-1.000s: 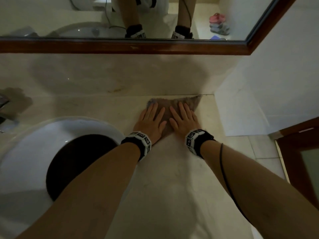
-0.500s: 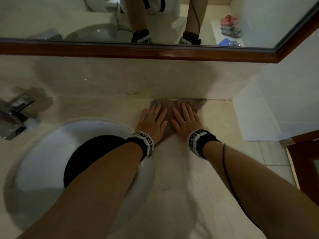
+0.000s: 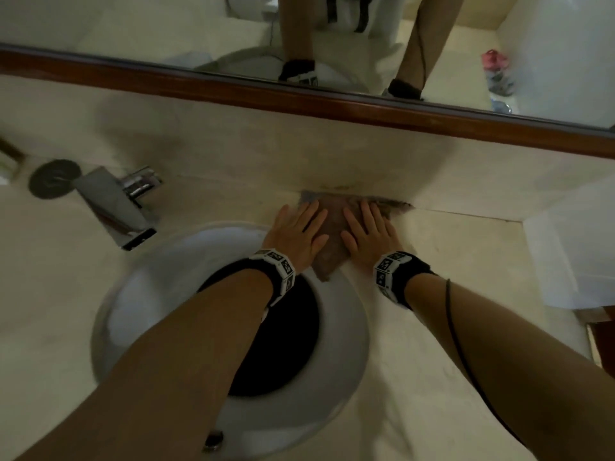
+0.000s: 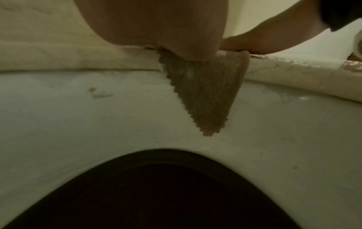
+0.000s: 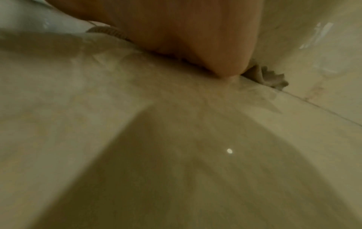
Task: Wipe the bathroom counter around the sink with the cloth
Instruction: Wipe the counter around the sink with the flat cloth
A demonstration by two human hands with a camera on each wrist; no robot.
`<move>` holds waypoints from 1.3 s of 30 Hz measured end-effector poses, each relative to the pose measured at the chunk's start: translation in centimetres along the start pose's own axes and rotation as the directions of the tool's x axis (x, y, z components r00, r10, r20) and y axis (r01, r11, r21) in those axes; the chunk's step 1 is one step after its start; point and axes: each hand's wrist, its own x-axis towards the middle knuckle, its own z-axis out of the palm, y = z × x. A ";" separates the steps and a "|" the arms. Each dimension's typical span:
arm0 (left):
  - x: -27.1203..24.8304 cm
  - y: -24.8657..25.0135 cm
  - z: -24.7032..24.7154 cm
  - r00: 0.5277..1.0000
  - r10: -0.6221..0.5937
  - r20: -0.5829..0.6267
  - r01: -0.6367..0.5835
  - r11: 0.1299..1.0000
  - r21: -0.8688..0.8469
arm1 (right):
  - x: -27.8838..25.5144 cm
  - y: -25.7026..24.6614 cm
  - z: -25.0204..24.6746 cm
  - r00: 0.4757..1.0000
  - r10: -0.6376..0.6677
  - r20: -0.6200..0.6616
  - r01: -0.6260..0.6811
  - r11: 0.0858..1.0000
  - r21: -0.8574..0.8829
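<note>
The cloth (image 3: 334, 227) lies flat on the bench (image 3: 432, 327), at the back, its far edge against the wall, just beside the right rim of the sink (image 3: 346, 334). Its near corner hangs over that rim; in the left wrist view this corner (image 4: 205, 100) points down above the white basin.

My left hand (image 3: 296, 231) and my right hand (image 3: 367, 232) both press on the cloth with straight, spread fingers. I do not grip it; the palms only hold it down. The left palm sits partly over the sink rim.

I think several things can go wrong from here. Because I only press and do not pinch, the cloth may stay behind or fold under my palms if I push too fast, and then my bare skin rubs the bench instead. The hanging corner may slide into the basin and pull the rest after it if I move to the left. The right edge (image 5: 274, 79) is already bunched at the wall joint, so dirt in that dark seam may remain. The faucet (image 3: 119, 204) and a dark round thing (image 3: 55, 183) stand further left; if I sweep behind the sink without looking, my left hand could hit them. A cable (image 3: 466, 354) runs along my right forearm and could drag on the wet surface.
</note>
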 end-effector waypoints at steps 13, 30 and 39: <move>-7.6 -10.7 0.6 0.966 -0.257 0.015 0.257 0.966 -0.023 | 5.2 -12.1 1.7 0.965 -0.227 0.129 0.237 0.969 -0.068; -19.4 -18.1 0.0 0.880 -0.469 0.075 0.475 0.869 -0.138 | 6.5 -25.5 2.7 0.838 -0.475 0.268 0.515 0.851 -0.105; -24.5 -23.7 0.0 0.766 -0.625 0.153 0.640 0.763 -0.088 | 2.9 -31.1 3.6 0.757 -0.530 0.383 0.572 0.820 0.005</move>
